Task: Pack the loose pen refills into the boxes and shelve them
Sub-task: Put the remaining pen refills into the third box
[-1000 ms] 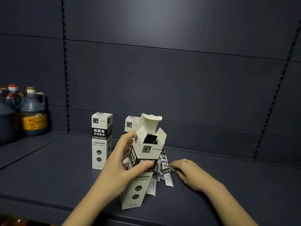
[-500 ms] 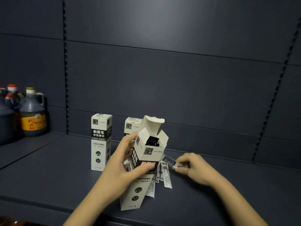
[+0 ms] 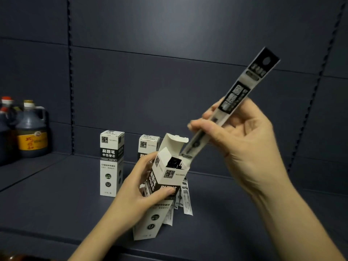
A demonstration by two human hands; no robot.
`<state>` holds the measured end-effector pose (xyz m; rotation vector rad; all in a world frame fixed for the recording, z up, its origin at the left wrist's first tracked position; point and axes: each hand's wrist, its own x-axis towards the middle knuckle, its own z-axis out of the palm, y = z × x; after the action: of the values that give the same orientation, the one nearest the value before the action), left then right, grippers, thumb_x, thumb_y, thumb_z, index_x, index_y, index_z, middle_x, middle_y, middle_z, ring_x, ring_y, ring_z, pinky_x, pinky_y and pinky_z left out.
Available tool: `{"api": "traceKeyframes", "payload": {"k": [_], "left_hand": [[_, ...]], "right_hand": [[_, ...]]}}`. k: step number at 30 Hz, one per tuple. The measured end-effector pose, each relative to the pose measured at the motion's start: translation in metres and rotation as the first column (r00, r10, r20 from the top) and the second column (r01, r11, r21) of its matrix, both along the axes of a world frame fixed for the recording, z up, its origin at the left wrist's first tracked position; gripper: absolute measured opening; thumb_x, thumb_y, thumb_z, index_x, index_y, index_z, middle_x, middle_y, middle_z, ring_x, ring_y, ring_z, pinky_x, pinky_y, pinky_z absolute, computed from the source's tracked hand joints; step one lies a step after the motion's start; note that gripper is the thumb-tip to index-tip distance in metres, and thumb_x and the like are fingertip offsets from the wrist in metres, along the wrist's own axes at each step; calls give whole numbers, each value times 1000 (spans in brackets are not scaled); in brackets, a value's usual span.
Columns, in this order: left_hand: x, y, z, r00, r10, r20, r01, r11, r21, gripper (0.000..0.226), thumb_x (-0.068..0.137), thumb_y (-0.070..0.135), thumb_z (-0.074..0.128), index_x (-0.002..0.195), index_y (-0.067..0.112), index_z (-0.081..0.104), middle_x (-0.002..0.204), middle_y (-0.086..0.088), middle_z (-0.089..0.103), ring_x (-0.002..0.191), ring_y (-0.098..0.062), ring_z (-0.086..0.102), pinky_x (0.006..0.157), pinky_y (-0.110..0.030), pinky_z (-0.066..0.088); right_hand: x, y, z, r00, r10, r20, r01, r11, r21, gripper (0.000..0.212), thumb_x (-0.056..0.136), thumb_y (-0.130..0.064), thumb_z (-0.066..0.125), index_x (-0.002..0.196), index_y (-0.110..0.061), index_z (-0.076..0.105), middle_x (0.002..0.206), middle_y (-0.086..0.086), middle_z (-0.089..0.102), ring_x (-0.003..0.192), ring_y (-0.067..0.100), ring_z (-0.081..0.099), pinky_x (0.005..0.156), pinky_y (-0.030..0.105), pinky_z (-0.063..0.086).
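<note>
Nearest the camera, the left hand point(image 3: 140, 193) is wrapped around the middle of the open box point(image 3: 160, 187), thumb across the printed front, fingers round the far side, and the box leans with its open top tipped up and to the right, its foot resting on the dark shelf point(image 3: 56, 200). The top flap stands raised, black refill ends show inside the mouth, and the white band below the opening reads "NO.50091", with a "0.5" roundel down near the base. Just right of that, the right hand point(image 3: 243, 142) is closed in a pinch on a sleeved pen refill point(image 3: 229, 104), thumb and fingers clamped about its middle. Its long axis runs on a diagonal: the lower end touches the rim of the box mouth, the upper end with the black header and round hang hole points up and right toward the back panel. The print on the sleeve is too blurred to read. Behind the held box, loose refills point(image 3: 185, 198) lie flat on the shelf in a small pile. Farther back stand two closed boxes, upright: the left one point(image 3: 111, 162) marked "NO.50091" and "0.5", the other point(image 3: 148, 146) partly hidden behind the left hand. Far left, dark bottles point(image 3: 31, 132) with a yellow label.
</note>
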<state>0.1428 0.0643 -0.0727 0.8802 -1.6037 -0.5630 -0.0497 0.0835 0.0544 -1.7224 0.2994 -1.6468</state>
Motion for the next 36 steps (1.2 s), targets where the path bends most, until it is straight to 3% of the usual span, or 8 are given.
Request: {"api": "traceKeyframes", "payload": {"k": [6,9,18,22,26,30,33,36], "left_hand": [[-1,0,1,1000,-6,-5,6,1000,-8,67,70,37,80,129,48,50,128,12,64,119,-9,63,102,-46,50],[0,-1,0,1000,-3,-18,3,1000,-14,66,69,37,80,127,49,51,125,13,66,116,-8,64,100,-42,52],[-1,-1,0,999,-16,-40,15,1000,-27,64,68,37,79,124,53,52,125,16,66,117,-5,63,99,-31,52],[-1,0,0,1000,-10,-26,9,1000,-22,65,68,39,79,125,54,50,125,17,66,116,-5,64,100,-38,51],[-1,1,0,1000,-8,-25,7,1000,-24,65,69,38,79,125,54,50,125,16,65,118,-6,63,100,-41,51],[1,1,-1,999,-8,-35,7,1000,-23,66,70,36,80,128,49,50,126,11,65,118,-10,63,102,-48,50],[2,2,-1,999,-25,-25,24,1000,-20,68,69,36,81,130,45,50,127,9,65,118,-12,63,102,-48,50],[2,3,-1,999,-39,-16,38,999,-24,68,70,35,81,130,44,50,127,10,65,118,-11,63,101,-46,51]], "right_hand": [[19,-12,-22,980,-126,-157,137,989,63,32,73,9,78,88,-11,59,79,3,71,78,18,74,74,28,60],[21,-15,-35,959,-170,-226,194,977,90,35,82,6,72,101,-13,50,82,1,72,81,21,75,76,39,62],[18,-5,-41,869,-323,-375,259,942,-212,23,102,-34,36,104,-17,52,87,7,72,81,24,69,76,32,53],[18,-17,-44,824,-447,-349,375,891,-256,25,102,-26,47,101,-14,69,94,-5,68,89,10,65,78,16,48],[19,-24,-49,772,-471,-428,402,882,-245,18,89,-14,70,103,-24,74,94,-10,71,92,9,65,83,24,51],[20,-19,-50,675,-553,-489,444,833,-330,16,84,-20,76,96,-30,73,84,-9,69,88,5,59,76,10,44],[15,-18,-46,577,-517,-632,383,855,-349,7,89,-27,68,94,-26,73,84,-9,63,92,5,55,82,19,42],[11,-16,-41,478,-333,-813,289,933,-213,36,94,-47,50,81,-17,65,92,-10,54,106,6,46,92,28,38]]}}
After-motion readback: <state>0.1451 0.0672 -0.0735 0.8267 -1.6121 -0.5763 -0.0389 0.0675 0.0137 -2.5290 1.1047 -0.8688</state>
